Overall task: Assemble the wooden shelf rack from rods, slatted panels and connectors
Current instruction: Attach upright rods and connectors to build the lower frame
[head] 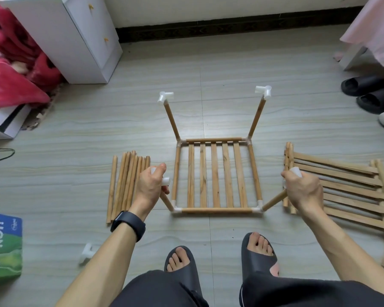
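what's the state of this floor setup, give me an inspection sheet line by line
surface: grey tiled floor, used as the work area
job's things: framed slatted panel lies flat with four uprights; far connectors cap the two far ones; loose rods to its left, spare slatted panels stacked to its right, spare connector by the left forearm
clutter: green packet, white box, red fabric at the left
hands: left hand grips the near-left connector; right hand grips the near-right connector, each on a near upright
cables: thin dark wire at the left edge
surroundings: white cabinet, black slippers, pink cloth
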The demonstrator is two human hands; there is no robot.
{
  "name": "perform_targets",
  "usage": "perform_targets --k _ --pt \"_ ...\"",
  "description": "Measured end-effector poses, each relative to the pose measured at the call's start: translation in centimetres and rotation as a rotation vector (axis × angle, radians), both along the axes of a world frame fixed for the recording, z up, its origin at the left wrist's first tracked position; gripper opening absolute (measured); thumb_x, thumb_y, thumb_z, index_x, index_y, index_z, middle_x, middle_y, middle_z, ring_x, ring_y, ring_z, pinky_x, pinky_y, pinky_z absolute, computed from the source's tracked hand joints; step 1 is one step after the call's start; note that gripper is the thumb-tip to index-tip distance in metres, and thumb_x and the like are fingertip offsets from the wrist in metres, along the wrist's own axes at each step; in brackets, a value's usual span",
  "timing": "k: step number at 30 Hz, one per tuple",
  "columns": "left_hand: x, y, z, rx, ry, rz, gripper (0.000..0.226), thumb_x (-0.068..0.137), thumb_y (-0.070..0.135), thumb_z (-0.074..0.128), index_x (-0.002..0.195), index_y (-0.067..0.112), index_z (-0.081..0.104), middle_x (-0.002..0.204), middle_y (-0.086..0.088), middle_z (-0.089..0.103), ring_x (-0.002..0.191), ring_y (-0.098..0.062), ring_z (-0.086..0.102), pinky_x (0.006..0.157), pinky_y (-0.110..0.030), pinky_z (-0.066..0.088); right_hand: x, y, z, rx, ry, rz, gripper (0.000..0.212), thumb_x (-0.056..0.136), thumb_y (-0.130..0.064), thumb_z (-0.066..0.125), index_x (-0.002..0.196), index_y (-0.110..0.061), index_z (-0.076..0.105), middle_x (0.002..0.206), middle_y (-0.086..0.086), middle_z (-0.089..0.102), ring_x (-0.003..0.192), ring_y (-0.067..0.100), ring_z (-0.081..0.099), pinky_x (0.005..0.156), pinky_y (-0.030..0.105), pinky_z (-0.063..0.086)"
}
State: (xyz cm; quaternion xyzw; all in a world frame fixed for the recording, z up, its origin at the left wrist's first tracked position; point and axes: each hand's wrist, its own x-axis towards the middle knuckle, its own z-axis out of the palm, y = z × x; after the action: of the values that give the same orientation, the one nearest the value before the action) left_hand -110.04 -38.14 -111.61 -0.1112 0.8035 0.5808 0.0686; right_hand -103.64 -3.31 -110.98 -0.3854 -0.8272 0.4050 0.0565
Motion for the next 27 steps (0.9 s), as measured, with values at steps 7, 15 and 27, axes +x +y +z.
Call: perform_targets --k 7,15,27 --pt "-0.4 0.1 0.5 -0.060 -0.053 -0.044 0.039 0.103 0.044 0.048 0.080 0.012 0.047 0.075 -0.016 0.062 0.062 -0.026 0.074 0.065 -0.034 0.047 0.2 -0.1 1.1 -0.048 -0.057 0.056 0.041 0.071 -0.046 0.047 0.065 -0.013 0.070 0.068 0.001 0.070 0.071 0.026 0.061 0.062 0.035 0.043" --pt "-0.3 -0.2 1.9 -0.222 -0.083 -0.092 0.041 0.101 0.056 0.043 0.110 0.017 0.055 0.098 -0.005 0.069 0.080 -0.017 0.073 0.072 -0.039 0.058 0.5 0.3 2.7 0.333 -0.313 0.233 0.054 0.087 -0.055 0.038 0.107 -0.013 0.065 0.105 0.016 0.066 0.098 0.038 0.055 0.076 0.041 0.042" --pt "-0.7 -6.0 -0.2 -0.167 -0.226 -0.024 0.067 0.102 0.066 0.019 0.140 0.022 0.051 0.136 -0.006 0.059 0.121 -0.025 0.056 0.112 -0.047 0.040 -5.6 -12.2 6.4 0.667 0.048 0.920 0.057 0.092 -0.064 0.044 0.133 -0.025 0.054 0.135 0.000 0.056 0.130 0.022 0.041 0.106 0.042 0.040"
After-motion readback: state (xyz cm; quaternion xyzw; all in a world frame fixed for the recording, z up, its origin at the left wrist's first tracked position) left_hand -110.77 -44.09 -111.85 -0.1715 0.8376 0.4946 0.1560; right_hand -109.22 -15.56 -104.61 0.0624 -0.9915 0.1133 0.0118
